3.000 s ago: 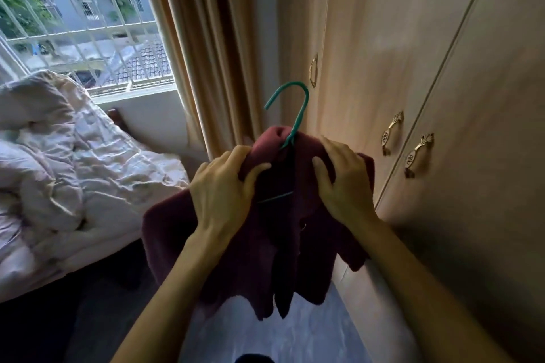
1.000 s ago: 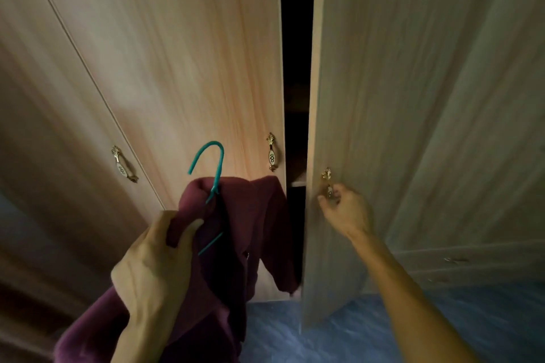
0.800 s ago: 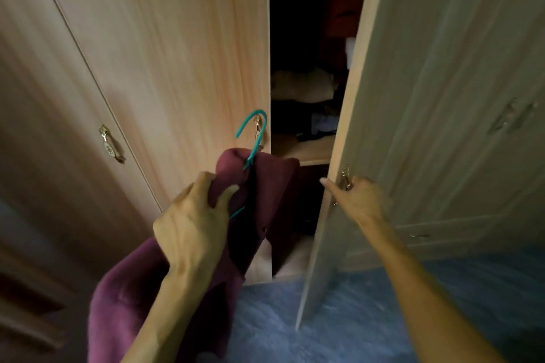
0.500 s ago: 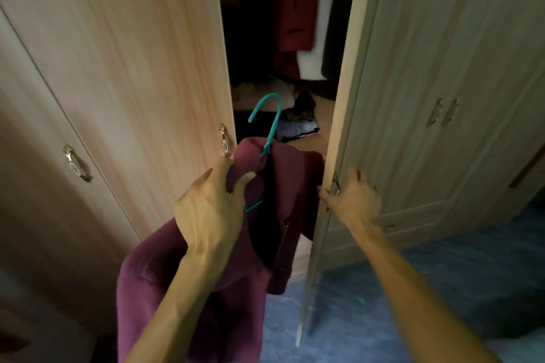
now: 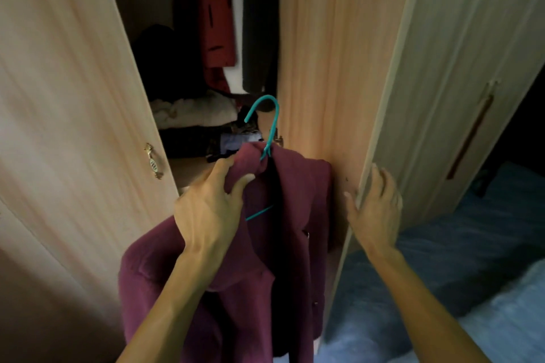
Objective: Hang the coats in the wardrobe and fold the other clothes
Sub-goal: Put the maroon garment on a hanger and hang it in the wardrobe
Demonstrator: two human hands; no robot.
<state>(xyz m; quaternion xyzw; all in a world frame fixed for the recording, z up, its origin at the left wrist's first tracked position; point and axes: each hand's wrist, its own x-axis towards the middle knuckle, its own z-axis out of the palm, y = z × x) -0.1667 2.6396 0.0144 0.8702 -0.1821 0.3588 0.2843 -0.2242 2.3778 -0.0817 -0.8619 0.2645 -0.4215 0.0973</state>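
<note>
A maroon coat (image 5: 295,215) hangs on a teal hanger (image 5: 269,123) in front of the open wardrobe. My left hand (image 5: 211,206) grips the coat's left shoulder with the hanger inside it, hook pointing up. My right hand (image 5: 376,209) wraps its fingers round the edge of the opened right wardrobe door (image 5: 339,67), thumb on the inner face. Inside the wardrobe hang a red garment (image 5: 216,23), a white one and a dark one (image 5: 259,23).
The left wardrobe door (image 5: 73,97) stays closed, with a brass handle (image 5: 153,160). A shelf inside holds folded clothes (image 5: 194,117). More cupboard doors (image 5: 472,67) stand to the right. Blue floor (image 5: 457,259) lies at lower right.
The right door has swung wide open, and my right hand has moved from its handle to its edge. My left hand has carried the coat up toward the opening.
</note>
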